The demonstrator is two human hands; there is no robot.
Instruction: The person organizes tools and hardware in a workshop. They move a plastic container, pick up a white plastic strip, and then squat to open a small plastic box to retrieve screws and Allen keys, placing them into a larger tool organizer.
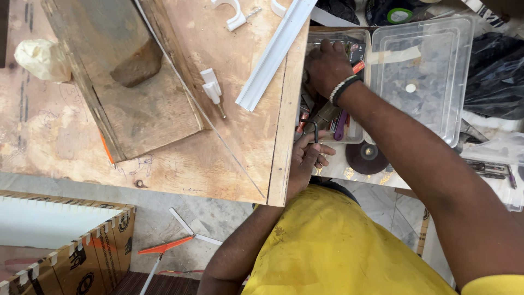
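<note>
I judge this the rummaging step: my right hand (pixel 326 64), upper right of centre, digs into the clear tool box (pixel 349 38), fingers curled down among the tools, though I cannot tell whether they grip anything. My left hand (pixel 307 158), just below, closes its fingers on dark-handled pliers (pixel 322 117) at the bench (pixel 240 136) edge. Next calls for lifting the pliers clear of the clutter.

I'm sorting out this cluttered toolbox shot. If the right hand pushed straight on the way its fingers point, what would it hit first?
The right hand reaches down into the clear plastic toolbox, fingers toward its far-left corner. Going straight on, it would likely meet the tools packed there, then the box wall; depth is hard to judge.
</note>
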